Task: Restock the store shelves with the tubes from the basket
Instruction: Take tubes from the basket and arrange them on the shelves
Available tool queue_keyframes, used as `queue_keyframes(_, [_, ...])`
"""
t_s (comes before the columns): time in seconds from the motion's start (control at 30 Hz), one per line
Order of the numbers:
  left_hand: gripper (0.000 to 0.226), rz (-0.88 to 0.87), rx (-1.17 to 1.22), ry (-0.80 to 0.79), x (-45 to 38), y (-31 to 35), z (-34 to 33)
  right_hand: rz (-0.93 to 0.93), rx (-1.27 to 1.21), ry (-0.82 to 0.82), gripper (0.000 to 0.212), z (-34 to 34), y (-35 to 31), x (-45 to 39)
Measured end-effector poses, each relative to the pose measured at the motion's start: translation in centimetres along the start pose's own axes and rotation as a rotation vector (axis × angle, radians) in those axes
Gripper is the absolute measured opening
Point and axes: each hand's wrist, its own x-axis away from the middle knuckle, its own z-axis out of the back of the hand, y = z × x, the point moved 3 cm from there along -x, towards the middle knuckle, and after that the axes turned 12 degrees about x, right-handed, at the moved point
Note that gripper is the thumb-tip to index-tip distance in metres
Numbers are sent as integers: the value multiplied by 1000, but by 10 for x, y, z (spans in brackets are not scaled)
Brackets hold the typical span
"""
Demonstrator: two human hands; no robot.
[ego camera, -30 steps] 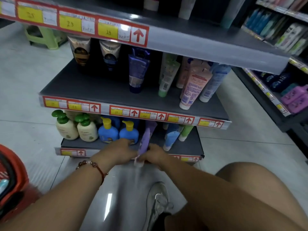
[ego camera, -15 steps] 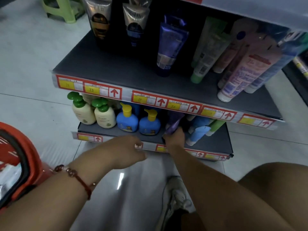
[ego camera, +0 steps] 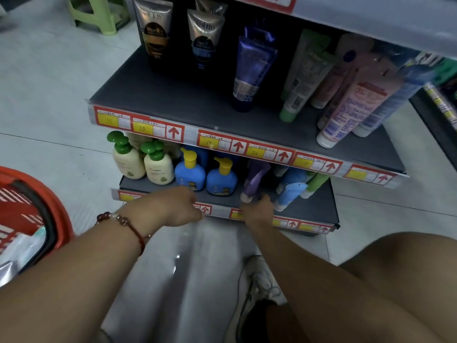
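Bottom shelf [ego camera: 316, 209] of the store rack is where the purple tube [ego camera: 253, 180] is stood, cap down, touched by the right hand [ego camera: 258, 210]; its grip can't be told. Left hand [ego camera: 173, 206] is held loosely curled, holding nothing, beside the red basket [ego camera: 37, 194].

Purple tube [ego camera: 253, 180] standing cap-down on the bottom shelf [ego camera: 311, 209], leaning toward one o'clock, red basket [ego camera: 53, 206] at nine o'clock

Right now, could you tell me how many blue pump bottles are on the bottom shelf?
2: one blue pump bottle beside the cream bottles, the other just right of it. More may hide behind.
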Motion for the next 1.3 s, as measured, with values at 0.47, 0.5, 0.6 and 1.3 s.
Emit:
queue_keyframes(0.47, [51,5,47,165,114,-79,17,706,604,-326,55,56,-99,156])
queue_keyframes(0.5, [53,23,74,183,130,-93,19,753,621,-335,53,55,-111,171])
queue_keyframes(0.6, [56,76,219,247,184,-148,25,873,636,-374,52,41,-148,217])
queue_keyframes(1.3, [50,770,569,273,182,-460,-116,1295,1366,-834,71,-302,-245,365])
